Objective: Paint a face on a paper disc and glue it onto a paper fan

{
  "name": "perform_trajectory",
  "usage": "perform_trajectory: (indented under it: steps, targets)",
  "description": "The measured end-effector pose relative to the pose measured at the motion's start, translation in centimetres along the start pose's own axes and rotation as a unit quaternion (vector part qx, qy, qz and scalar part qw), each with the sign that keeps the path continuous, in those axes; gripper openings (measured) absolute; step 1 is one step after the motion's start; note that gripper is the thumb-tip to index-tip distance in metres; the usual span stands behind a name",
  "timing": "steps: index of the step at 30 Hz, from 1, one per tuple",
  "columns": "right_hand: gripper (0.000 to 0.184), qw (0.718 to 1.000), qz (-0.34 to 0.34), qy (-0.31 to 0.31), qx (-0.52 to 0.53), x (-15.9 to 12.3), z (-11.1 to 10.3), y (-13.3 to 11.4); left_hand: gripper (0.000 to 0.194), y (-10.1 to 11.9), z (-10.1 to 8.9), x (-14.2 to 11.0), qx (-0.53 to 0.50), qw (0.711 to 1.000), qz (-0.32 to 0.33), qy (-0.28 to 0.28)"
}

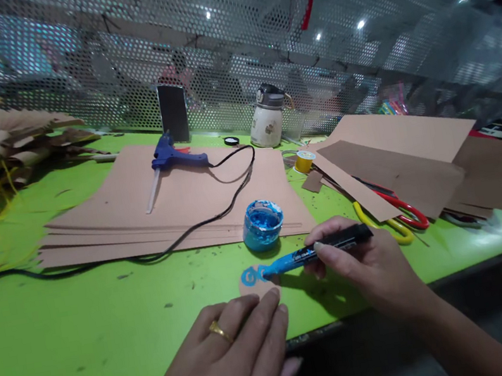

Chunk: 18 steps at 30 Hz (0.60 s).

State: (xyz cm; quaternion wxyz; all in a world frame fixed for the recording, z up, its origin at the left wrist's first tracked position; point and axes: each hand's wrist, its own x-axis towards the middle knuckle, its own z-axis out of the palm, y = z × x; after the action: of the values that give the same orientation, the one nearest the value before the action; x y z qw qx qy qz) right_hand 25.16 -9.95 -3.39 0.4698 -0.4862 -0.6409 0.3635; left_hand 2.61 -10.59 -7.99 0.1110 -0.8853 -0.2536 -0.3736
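Observation:
My right hand pinches a black marker whose front end is coated in blue paint. Its tip touches a small round brown paper disc, which bears blue ring-shaped strokes. From the near side, my left hand, with a gold ring on one finger, lays its outstretched fingers flat over the disc's lower edge. Just beyond the disc stands an uncapped jar of blue paint, its rim smeared with paint.
Behind the jar, a blue glue gun with a black cord rests on stacked brown paper. To the right are scissors, a yellow thread spool and more sheets. A bottle and phone stand near the mesh.

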Motion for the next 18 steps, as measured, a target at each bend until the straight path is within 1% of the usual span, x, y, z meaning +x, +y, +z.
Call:
perform_trajectory:
  steps: [4,12,18]
  targets:
    - [0.005,1.0,-0.007,0.004,0.012,0.08,0.12,0.04,0.026,0.19,0.45,-0.46,-0.004,1.0,-0.006,0.002]
    - [0.01,0.999,-0.007,-0.021,-0.032,-0.21,0.0,-0.16,0.026,0.23,0.43,-0.21,-0.002,1.0,-0.005,0.001]
    - [0.009,0.999,0.01,-0.018,-0.029,-0.19,-0.19,-0.13,0.026,0.31,0.58,-0.65,-0.015,1.0,-0.009,-0.001]
